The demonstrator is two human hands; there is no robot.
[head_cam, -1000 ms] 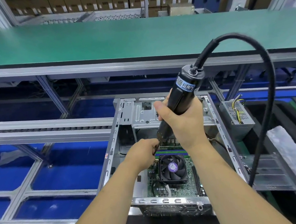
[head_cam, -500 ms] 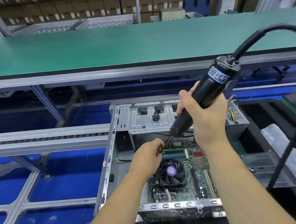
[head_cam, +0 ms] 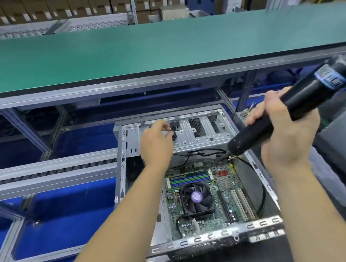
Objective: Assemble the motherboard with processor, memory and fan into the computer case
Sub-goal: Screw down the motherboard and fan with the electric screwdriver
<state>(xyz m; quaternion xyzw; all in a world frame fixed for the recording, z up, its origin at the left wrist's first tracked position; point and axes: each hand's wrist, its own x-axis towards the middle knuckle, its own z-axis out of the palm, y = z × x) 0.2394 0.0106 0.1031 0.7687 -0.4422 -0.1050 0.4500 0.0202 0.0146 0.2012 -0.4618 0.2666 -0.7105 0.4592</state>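
An open metal computer case [head_cam: 220, 235] lies in front of me with the green motherboard [head_cam: 226, 191] inside. On the board sit the black fan [head_cam: 196, 198] and the memory sticks [head_cam: 188, 179]. A small pile of black screws [head_cam: 175, 135] lies on the case's drive bay plate [head_cam: 200, 136]. My left hand [head_cam: 156, 145] reaches over that plate, its fingers curved with the tips right at the pile. My right hand [head_cam: 284, 137] grips a black electric screwdriver [head_cam: 304, 99], tilted, with its tip above the board's far right corner.
A long green bench top [head_cam: 139, 49] runs across behind the case. Aluminium rails [head_cam: 45, 172] and blue bins [head_cam: 70, 214] lie to the left. A grey bulky object [head_cam: 345, 135] stands close on the right. Black cables [head_cam: 201, 153] run under the drive bay.
My left hand left the screwdriver tip and moved up to the screw pile on the drive bay. My right hand swung the screwdriver up and to the right, away from the board's middle.
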